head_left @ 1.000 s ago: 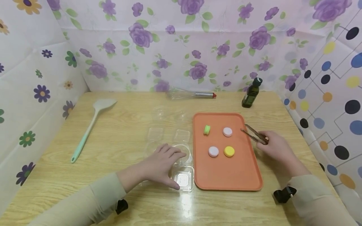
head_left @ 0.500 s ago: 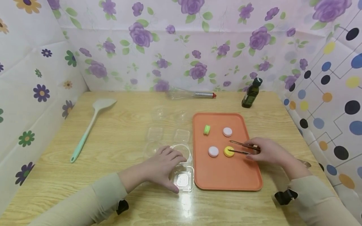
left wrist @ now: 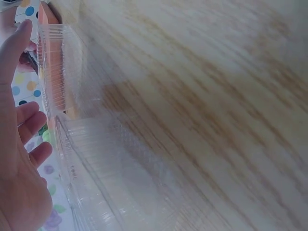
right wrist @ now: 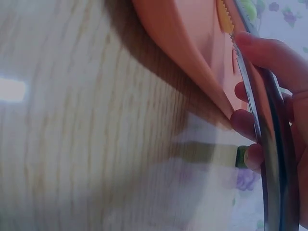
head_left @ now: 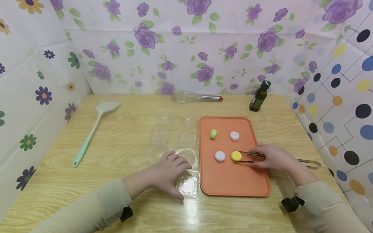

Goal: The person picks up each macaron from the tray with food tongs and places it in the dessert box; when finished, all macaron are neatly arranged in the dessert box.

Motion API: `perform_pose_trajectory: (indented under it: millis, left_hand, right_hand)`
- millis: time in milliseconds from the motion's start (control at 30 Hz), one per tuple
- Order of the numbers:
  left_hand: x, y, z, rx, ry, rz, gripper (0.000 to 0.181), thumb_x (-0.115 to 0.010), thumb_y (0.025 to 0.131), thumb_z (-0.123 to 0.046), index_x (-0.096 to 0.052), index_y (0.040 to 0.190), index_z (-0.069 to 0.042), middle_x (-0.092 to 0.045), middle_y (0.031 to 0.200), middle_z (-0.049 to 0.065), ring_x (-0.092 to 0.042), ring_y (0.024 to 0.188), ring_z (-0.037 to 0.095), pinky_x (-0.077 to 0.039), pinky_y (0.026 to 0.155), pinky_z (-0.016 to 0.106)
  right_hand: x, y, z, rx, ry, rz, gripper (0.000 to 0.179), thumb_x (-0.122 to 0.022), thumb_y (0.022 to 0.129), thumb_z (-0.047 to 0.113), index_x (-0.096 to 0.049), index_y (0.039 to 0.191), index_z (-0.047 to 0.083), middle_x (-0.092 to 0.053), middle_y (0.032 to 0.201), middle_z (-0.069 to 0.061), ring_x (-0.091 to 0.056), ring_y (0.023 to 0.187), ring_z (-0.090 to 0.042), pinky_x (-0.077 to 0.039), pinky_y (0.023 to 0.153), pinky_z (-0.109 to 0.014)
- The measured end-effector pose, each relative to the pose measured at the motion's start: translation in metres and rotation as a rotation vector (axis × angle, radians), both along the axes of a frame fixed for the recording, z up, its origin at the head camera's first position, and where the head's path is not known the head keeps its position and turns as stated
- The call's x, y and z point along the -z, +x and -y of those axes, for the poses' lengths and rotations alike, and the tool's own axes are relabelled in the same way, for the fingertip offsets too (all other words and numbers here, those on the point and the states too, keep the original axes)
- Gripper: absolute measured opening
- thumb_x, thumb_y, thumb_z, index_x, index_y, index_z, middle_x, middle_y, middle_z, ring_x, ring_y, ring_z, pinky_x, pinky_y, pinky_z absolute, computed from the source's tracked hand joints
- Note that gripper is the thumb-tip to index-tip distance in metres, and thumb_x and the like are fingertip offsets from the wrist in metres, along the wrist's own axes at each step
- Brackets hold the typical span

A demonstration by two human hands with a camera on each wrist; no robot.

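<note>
1. Hands: set well apart from each other, one on each side of the tray's left half and right edge respectively.
2. Right hand [head_left: 272,157]: grips the tongs [right wrist: 267,125], thumb on one arm and fingers on the other. The handle loop extends back past the wrist.
3. Yellow cookie [head_left: 236,155]: lies on the orange tray [head_left: 233,181], between the two tips of the tongs, one tip on the far side and one on the near side. Whether they press on it cannot be told.
4. Other cookies on the tray: one pale pink cookie [head_left: 220,156] just left of the yellow one, a second pink cookie [head_left: 234,136] beyond it, and a green cookie [head_left: 213,133] standing on its edge at far left.
5. Left hand [head_left: 167,174]: holds nothing; fingers spread, over or beside the clear container [head_left: 188,186]. Contact cannot be confirmed. The container sits at the tray's left edge.
6. Further clear plastic pieces [head_left: 187,139] lie beyond that hand; outlines faint.
7. Table [head_left: 131,119], rear: whisk [head_left: 211,97] lying flat, dark bottle [head_left: 258,96] upright at right. Far left: pale green spatula [head_left: 92,130].
</note>
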State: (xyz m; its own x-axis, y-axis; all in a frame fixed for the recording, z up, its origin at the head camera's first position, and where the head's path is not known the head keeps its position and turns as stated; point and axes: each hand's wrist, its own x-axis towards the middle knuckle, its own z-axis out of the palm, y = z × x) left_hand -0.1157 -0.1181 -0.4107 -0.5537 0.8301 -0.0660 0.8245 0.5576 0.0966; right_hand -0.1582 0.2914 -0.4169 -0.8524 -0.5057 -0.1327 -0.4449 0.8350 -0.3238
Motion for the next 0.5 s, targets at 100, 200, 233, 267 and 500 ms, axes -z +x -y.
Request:
perform_pose_trajectory:
  millis: [100, 200, 233, 267, 500]
  left_hand:
    - [0.001, 0.000, 0.000, 0.005, -0.001, -0.007, 0.095, -0.061, 0.062, -0.078, -0.047, 0.133, -0.016, -0.048, 0.129, -0.002, -0.038, 0.121, 0.021, -0.017, 0.109, 0.050]
    - [0.003, 0.000, 0.001, 0.012, -0.011, -0.025, 0.094, -0.060, 0.063, -0.078, -0.047, 0.132, -0.017, -0.048, 0.128, -0.002, -0.039, 0.120, 0.021, -0.018, 0.108, 0.051]
    - [0.003, 0.000, 0.001, 0.016, -0.015, -0.028, 0.093, -0.060, 0.063, -0.078, -0.047, 0.131, -0.017, -0.049, 0.127, -0.002, -0.040, 0.120, 0.021, -0.018, 0.108, 0.051]
    - [0.003, 0.000, 0.001, 0.020, -0.019, -0.030, 0.093, -0.060, 0.063, -0.078, -0.047, 0.131, -0.017, -0.049, 0.126, -0.002, -0.040, 0.119, 0.020, -0.018, 0.108, 0.051]
    - [0.004, 0.001, 0.001, 0.034, -0.035, -0.026, 0.090, -0.061, 0.064, -0.077, -0.047, 0.130, -0.017, -0.049, 0.124, -0.003, -0.040, 0.118, 0.020, -0.015, 0.109, 0.048]
  right_hand:
    - [-0.001, 0.001, 0.001, 0.012, 0.000, -0.006, 0.042, -0.074, 0.078, 0.042, -0.067, 0.111, 0.016, -0.061, 0.097, 0.004, -0.054, 0.081, -0.013, -0.047, 0.070, -0.034]
    - [-0.002, 0.001, 0.003, 0.014, -0.002, -0.025, 0.043, -0.073, 0.078, 0.043, -0.067, 0.112, 0.018, -0.062, 0.103, 0.002, -0.056, 0.086, -0.015, -0.048, 0.074, -0.037]
    - [-0.002, 0.001, 0.004, 0.009, -0.004, -0.033, 0.043, -0.073, 0.078, 0.043, -0.066, 0.112, 0.018, -0.062, 0.104, 0.002, -0.056, 0.087, -0.015, -0.048, 0.074, -0.038]
    - [-0.003, 0.001, 0.006, 0.001, -0.006, -0.046, 0.043, -0.073, 0.078, 0.043, -0.067, 0.112, 0.018, -0.062, 0.105, 0.002, -0.057, 0.088, -0.015, -0.048, 0.075, -0.039]
    - [-0.008, 0.003, 0.021, -0.089, -0.041, -0.120, 0.040, -0.076, 0.076, 0.040, -0.068, 0.110, 0.020, -0.063, 0.098, 0.006, -0.056, 0.081, -0.012, -0.048, 0.069, -0.035]
